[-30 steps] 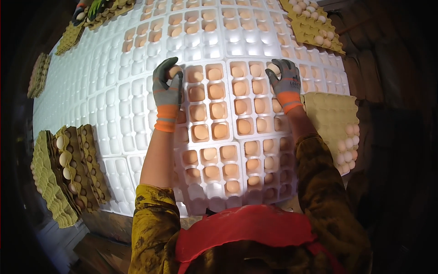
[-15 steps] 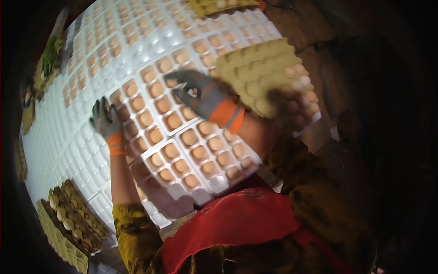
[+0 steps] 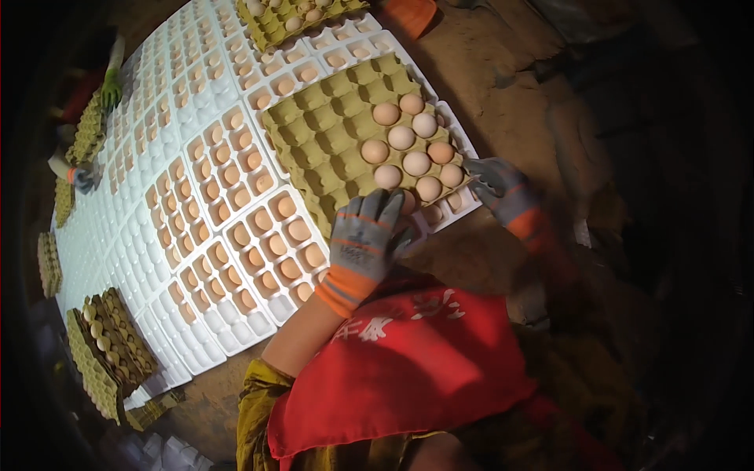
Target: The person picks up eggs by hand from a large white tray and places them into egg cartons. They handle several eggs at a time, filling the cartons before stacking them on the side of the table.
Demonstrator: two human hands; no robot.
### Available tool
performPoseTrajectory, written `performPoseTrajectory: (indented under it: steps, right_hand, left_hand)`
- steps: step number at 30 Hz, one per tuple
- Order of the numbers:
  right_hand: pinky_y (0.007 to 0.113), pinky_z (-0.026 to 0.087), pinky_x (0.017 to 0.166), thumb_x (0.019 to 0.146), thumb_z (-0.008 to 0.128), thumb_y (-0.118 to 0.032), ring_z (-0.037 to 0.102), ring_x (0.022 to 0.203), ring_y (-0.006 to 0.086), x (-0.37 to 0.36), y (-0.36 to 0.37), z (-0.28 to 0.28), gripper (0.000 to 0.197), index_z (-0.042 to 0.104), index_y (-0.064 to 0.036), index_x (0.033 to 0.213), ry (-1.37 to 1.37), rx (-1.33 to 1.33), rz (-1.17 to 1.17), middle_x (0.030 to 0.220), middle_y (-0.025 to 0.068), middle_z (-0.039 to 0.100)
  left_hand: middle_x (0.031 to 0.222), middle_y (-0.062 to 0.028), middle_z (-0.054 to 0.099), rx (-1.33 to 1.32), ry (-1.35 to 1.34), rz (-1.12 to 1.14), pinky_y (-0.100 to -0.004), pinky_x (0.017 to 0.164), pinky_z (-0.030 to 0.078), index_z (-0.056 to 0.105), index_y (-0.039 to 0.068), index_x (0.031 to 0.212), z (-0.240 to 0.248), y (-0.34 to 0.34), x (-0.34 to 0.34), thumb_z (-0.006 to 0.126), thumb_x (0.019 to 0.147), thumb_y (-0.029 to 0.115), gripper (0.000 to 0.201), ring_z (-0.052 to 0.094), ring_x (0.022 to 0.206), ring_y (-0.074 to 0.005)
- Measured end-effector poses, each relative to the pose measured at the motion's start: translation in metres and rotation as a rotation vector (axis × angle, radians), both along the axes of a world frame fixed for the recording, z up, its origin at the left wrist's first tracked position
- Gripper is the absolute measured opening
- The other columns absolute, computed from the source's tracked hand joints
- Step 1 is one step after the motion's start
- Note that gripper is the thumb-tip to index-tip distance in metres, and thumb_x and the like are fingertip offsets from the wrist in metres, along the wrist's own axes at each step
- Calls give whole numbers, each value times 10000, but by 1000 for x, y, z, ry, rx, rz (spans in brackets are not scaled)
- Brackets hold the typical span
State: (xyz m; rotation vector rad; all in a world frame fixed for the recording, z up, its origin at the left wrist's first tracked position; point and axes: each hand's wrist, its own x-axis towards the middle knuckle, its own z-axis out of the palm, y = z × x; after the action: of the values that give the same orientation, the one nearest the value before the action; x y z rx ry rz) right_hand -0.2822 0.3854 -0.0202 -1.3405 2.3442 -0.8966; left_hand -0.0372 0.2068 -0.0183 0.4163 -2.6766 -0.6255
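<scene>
A moulded olive-yellow egg tray (image 3: 314,129) lies over the white egg trays, with several brown and pale eggs (image 3: 401,138) grouped in its near right part. My left hand (image 3: 363,239), in a grey and orange glove, reaches over the tray's near edge. Its fingers stretch out, thumb apart, beside a brown egg (image 3: 408,202). At the tray's right corner is my right hand (image 3: 503,192), gloved alike, with fingers bent but apart near the outermost eggs. I see nothing held in either hand. White compartment trays (image 3: 271,245) filled with single eggs lie left of my left hand.
More white trays, some with bare cells (image 3: 133,243), spread left and away. Another egg tray (image 3: 294,20) sits at the far edge, beside an orange object (image 3: 412,14). Stacked pulp trays (image 3: 110,345) stand at left. Another person's green-gloved hand (image 3: 111,88) shows far left.
Both hands have moved right from the white trays to the olive-yellow egg tray. The view has shifted right, and the other person's hands have come into sight.
</scene>
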Motion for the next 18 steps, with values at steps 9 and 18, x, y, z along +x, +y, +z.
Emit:
performPoseTrajectory:
  steps: [9, 18]
  right_hand:
    - [384, 526, 926, 856, 708, -153, 620, 1091, 226, -16, -11, -13, 339, 630, -135, 1186, 26, -20, 238, 1189, 71, 619]
    - [348, 540, 888, 867, 721, -144, 625, 1026, 182, -56, -32, -8, 413, 608, -90, 1260, -881, -121, 42, 1144, 51, 628]
  left_hand:
    - [1107, -99, 671, 402, 159, 76, -387, 871, 531, 621, 77, 1257, -20, 9, -33, 765, 789, 50, 490, 655, 985, -307]
    - [1051, -123, 621, -105, -133, 72, -442, 733, 547, 638, 102, 1235, -1, 45, -79, 791, 811, 244, 472, 642, 902, -327]
